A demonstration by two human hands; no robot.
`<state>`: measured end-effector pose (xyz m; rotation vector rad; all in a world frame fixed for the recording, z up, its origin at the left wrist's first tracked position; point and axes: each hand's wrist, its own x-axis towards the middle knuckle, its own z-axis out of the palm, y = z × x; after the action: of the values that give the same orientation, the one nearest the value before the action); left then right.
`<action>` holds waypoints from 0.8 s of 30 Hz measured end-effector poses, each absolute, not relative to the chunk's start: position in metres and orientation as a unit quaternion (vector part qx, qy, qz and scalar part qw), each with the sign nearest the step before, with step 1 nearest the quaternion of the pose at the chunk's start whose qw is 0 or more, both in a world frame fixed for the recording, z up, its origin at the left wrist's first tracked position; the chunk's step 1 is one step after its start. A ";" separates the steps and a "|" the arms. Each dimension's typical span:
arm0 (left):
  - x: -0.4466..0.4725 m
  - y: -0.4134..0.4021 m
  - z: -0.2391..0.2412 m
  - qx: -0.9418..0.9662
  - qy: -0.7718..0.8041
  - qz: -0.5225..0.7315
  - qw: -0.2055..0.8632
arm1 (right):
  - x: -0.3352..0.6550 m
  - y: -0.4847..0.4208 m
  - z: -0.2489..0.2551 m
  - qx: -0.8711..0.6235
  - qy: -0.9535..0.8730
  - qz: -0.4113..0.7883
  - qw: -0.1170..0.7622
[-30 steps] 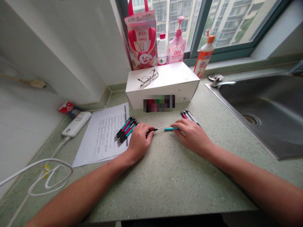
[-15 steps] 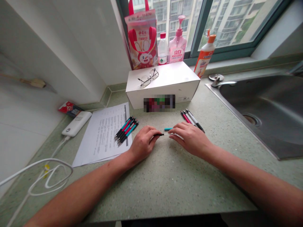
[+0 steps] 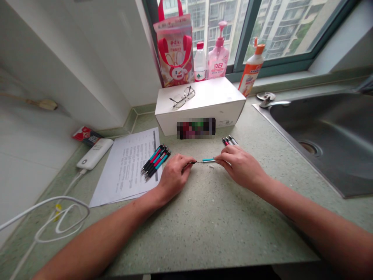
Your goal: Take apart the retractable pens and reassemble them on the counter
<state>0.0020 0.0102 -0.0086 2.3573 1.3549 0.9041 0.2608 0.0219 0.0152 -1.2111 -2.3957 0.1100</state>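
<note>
My left hand (image 3: 175, 171) is closed, pinching a black pen grip section (image 3: 192, 162) just above the counter. My right hand (image 3: 240, 165) is closed too, its fingertips on what looks like a thin pen refill (image 3: 204, 161) lined up with the grip's open end. Right behind the refill is a teal pen barrel (image 3: 208, 159); whether the right fingers also touch it I cannot tell. A small whitish piece (image 3: 211, 166) lies on the counter beneath. Several pens (image 3: 155, 161) rest on printed sheets (image 3: 125, 167) left of my hands. More pens (image 3: 229, 140) lie partly hidden behind my right hand.
A white box (image 3: 201, 101) with eyeglasses (image 3: 183, 97) on top stands at the back. A power bank (image 3: 94, 153) with a white cable (image 3: 62, 198) sits at left. The metal sink (image 3: 329, 147) is at right. Bottles (image 3: 218, 58) and a bag (image 3: 175, 54) stand by the window.
My right hand has drawn slightly back and right, showing more of the teal barrel. The gap between my hands is wider. The left hand has hardly moved.
</note>
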 end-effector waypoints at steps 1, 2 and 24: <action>0.002 0.010 -0.009 0.825 0.460 0.302 0.129 | 0.259 0.021 0.015 -0.432 -0.872 0.043 0.225; 0.002 0.010 -0.009 0.833 0.457 0.289 0.118 | 0.258 0.020 0.016 -0.427 -0.874 0.044 0.225; 0.006 0.007 -0.001 0.845 0.451 0.270 0.095 | 0.254 0.018 0.016 -0.410 -0.870 0.117 0.246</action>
<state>0.0064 0.0072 -0.0014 2.5058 1.3367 0.8018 0.2539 0.0175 0.0156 -1.1191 -2.3738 0.3193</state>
